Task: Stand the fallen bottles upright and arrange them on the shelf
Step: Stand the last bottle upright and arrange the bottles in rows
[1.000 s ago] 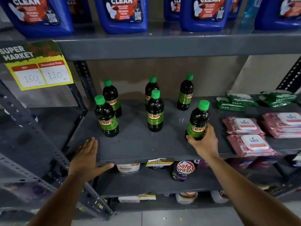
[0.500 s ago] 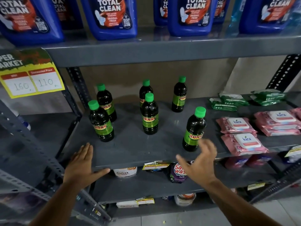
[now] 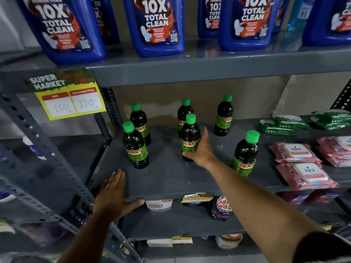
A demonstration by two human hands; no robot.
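Observation:
Several dark Sunny bottles with green caps stand upright on the grey middle shelf (image 3: 171, 179). My right hand (image 3: 201, 153) wraps around the lower part of the front middle bottle (image 3: 190, 132), thumb at its base. Another bottle (image 3: 246, 154) stands free at the front right, and one (image 3: 135, 147) at the front left. Behind them stand the back left bottle (image 3: 140, 122), the back middle bottle (image 3: 183, 111), partly hidden, and the back right bottle (image 3: 224, 116). My left hand (image 3: 112, 196) lies flat on the shelf's front edge, holding nothing.
Pink wipe packs (image 3: 303, 168) and green packs (image 3: 284, 124) lie to the right on the same shelf. Blue cleaner jugs (image 3: 157, 25) stand on the shelf above. A yellow price tag (image 3: 70, 99) hangs at the left. Detergent items (image 3: 221, 205) sit on the shelf below.
My right hand let go of the front right bottle, pulled back, then reached left and forward to grasp the front middle bottle. My left hand stayed on the shelf edge.

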